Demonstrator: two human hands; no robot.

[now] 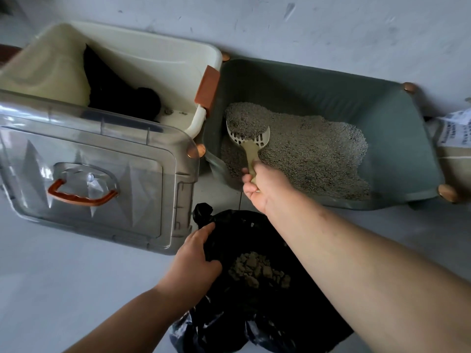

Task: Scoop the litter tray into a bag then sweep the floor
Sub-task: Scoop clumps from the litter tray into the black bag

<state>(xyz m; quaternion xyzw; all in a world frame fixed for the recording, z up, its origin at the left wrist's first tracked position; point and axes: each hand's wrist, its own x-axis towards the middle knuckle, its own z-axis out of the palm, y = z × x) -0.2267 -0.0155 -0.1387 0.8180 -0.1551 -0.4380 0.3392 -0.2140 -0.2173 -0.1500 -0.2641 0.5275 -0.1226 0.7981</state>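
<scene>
A dark green litter tray (397, 138) sits on the floor against the wall, holding grey litter (313, 154). My right hand (265, 189) grips the handle of a cream slotted scoop (248, 140), whose head is heaped with litter over the tray's left side. In front of the tray lies an open black bag (260, 309) with clumps of litter (257, 270) inside. My left hand (195, 261) holds the bag's left rim, fingers curled over the plastic.
A cream storage box (163, 59) with a black item inside stands left of the tray, its clear lid (84, 171) with an orange handle leaning in front. A printed sack (456, 138) is at the right edge. Pale floor lies at lower left.
</scene>
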